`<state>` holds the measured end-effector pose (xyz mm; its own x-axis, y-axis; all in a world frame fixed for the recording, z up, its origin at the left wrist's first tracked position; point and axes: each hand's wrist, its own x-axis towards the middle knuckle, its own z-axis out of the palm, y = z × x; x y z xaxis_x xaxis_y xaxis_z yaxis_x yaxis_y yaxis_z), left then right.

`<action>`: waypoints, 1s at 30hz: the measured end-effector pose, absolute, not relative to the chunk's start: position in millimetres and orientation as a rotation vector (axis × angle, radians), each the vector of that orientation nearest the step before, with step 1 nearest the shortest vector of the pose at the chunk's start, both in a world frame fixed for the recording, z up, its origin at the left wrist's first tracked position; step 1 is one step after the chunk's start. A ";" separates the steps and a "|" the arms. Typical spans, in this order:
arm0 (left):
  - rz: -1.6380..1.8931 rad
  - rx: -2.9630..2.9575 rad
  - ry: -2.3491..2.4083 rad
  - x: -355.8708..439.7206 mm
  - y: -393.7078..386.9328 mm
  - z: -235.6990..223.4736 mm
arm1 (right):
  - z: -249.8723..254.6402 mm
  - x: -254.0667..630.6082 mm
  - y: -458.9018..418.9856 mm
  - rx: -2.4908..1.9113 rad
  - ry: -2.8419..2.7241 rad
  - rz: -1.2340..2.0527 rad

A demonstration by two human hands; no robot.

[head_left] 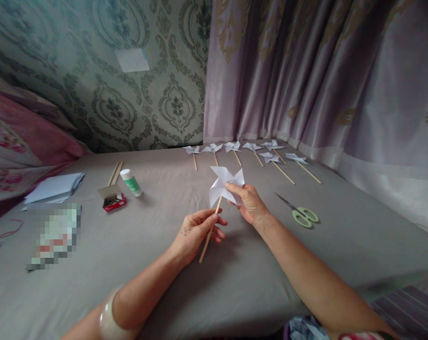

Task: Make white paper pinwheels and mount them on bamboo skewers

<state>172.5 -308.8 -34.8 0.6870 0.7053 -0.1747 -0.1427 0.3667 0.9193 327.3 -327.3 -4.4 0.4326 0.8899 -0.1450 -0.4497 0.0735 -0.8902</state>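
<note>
Pinwheel (220, 185), one: left hand (198, 230) clasping stick (205, 246), right hand (249, 203) pinching blade (238, 177); seven more pinwheels (232, 147) beyond.

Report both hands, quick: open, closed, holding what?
Left hand: holding the wooden stick below the white paper pinwheel.
Right hand: closed on the pinwheel's blades, at the side.

A pinwheel (219, 182) is in the left hand (196, 229) and right hand (251, 203) above the sheet (146, 236), on which scissors (294, 208) lie right, a glue stick (131, 183) and box (115, 203) left, two sticks (118, 171) behind the box, paper (54, 186) farther left, and seven other pinwheels (232, 147) behind, before the curtain (263, 71).
</note>
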 end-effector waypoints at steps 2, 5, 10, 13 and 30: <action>0.599 1.047 0.624 171.8 -308.2 -35.1 | -4.9 328.2 -327.1 -1.073 -0.530 1.105; 0.603 1.020 0.640 170.9 -306.6 -35.6 | -9.4 331.5 -325.4 -1.073 -0.541 1.143; 0.593 1.033 0.646 170.8 -304.6 -37.8 | -19.0 339.3 -322.3 -1.060 -0.589 1.194; 0.597 1.078 0.660 170.7 -304.5 -38.2 | -21.2 341.9 -321.5 -1.038 -0.584 1.218; 0.600 1.119 0.636 173.0 -310.3 -33.9 | -16.7 342.9 -321.7 -0.934 -0.548 1.224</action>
<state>173.0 -310.3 -33.9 0.6781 0.7174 -0.1597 -0.1178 0.3206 0.9399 342.9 -321.7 -16.7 0.2842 0.9512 -0.1204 -0.5439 0.0565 -0.8372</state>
